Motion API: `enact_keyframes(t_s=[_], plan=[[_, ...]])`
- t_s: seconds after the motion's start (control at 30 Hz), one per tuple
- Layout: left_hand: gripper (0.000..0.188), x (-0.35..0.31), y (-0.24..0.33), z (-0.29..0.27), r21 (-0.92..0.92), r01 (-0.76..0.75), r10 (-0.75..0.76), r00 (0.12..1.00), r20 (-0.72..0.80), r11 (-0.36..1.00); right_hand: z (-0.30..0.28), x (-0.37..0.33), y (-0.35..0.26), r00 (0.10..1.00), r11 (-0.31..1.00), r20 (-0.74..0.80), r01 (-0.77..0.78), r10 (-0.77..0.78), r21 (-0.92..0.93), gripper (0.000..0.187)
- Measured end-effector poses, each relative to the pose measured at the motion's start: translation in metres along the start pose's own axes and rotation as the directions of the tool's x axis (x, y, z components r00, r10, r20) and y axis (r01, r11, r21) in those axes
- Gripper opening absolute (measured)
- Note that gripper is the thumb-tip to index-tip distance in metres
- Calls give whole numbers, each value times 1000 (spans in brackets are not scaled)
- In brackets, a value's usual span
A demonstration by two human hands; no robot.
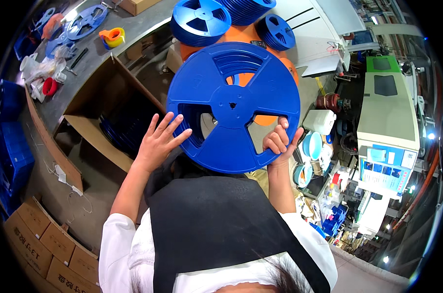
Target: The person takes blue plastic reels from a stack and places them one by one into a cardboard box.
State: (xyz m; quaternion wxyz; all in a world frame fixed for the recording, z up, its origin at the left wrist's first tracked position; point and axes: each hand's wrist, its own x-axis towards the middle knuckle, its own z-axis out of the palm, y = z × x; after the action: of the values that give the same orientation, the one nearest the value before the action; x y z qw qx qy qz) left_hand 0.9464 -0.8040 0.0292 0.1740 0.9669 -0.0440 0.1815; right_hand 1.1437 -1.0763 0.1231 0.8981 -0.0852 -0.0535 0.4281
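Observation:
A large blue plastic reel (231, 141) with wide cut-outs and a small centre hole faces up in front of my chest. Through its cut-outs, more blue rims show beneath, like a stack. My right hand (281, 140) is closed around the right rim, its fingers curled into a cut-out. At the left rim my left hand (159, 142) is open with fingers spread, its fingertips over or touching the edge; which of these I cannot tell. Beyond the reel stand a stack of blue reels (201, 22) and a smaller stack (276, 31) on an orange surface.
An open cardboard box (101, 136) with dark blue reels inside is at my left. Behind it, a grey bench (92, 51) holds tape rolls (113, 37) and loose parts. Sealed cartons (33, 239) lie at lower left. A green and white machine (385, 107) stands right.

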Motion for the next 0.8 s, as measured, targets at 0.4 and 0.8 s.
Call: enact_keyframes(t_s=[0.4,0.8], plan=[[29,2,7,-7,-72,-15,7,993,-117,997,0,14,-2,999,990,-1,-42,43,-132,55],[26,-84,13,-13,-776,65,-509,721,471,-627,0,28,-2,909,742,-393,-169,-137,-649,49]])
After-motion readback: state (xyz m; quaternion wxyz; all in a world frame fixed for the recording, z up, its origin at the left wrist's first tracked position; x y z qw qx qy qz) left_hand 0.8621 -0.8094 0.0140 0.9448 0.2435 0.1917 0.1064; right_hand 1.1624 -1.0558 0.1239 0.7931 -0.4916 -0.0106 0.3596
